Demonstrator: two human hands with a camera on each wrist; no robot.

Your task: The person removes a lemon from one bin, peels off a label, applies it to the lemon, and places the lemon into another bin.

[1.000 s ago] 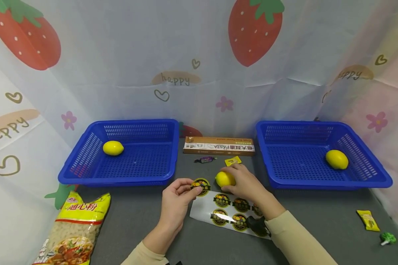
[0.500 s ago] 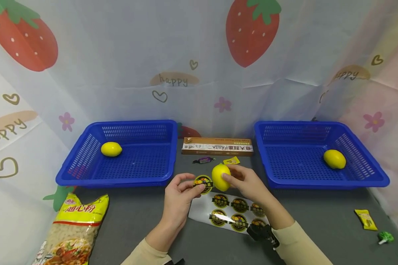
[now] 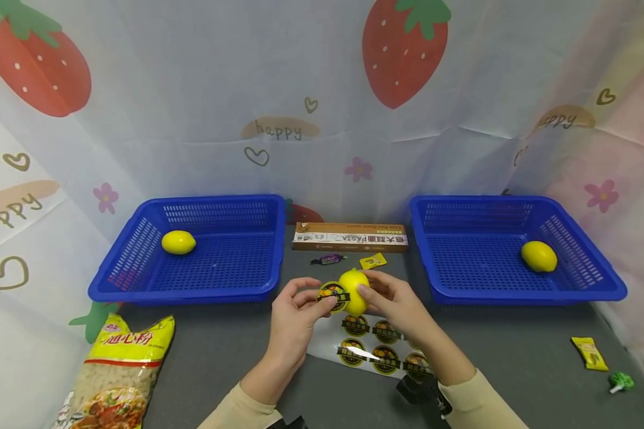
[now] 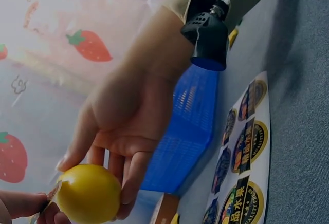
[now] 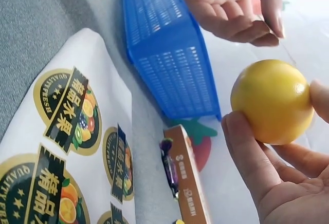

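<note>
My right hand [image 3: 394, 298] grips a yellow lemon [image 3: 356, 292] between thumb and fingers, held up over the table. A round black-and-gold fruit sticker [image 3: 333, 296] is pinched by my left hand [image 3: 295, 313] at its edge. In the head view the sticker overlaps the lemon's left side. The left wrist view shows the lemon [image 4: 88, 193] in the right fingers with the sticker's edge right at its surface. Below both hands lies a white sheet of stickers [image 3: 327, 339], partly covered by the right wrist and its camera.
Two blue baskets stand left [image 3: 225, 262] and right [image 3: 472, 262], each with one lemon [image 3: 179, 242]. Between them lie a pasta box [image 3: 350, 237], a purple candy [image 3: 328, 259] and a yellow packet [image 3: 372, 261]. A noodle bag [image 3: 123, 369] is left; another yellow packet [image 3: 590, 353] and a green lollipop [image 3: 621, 382] lie right.
My right hand has lifted the lemon off the table and brought it left to the sticker. My left hand has shifted slightly right, still pinching the sticker.
</note>
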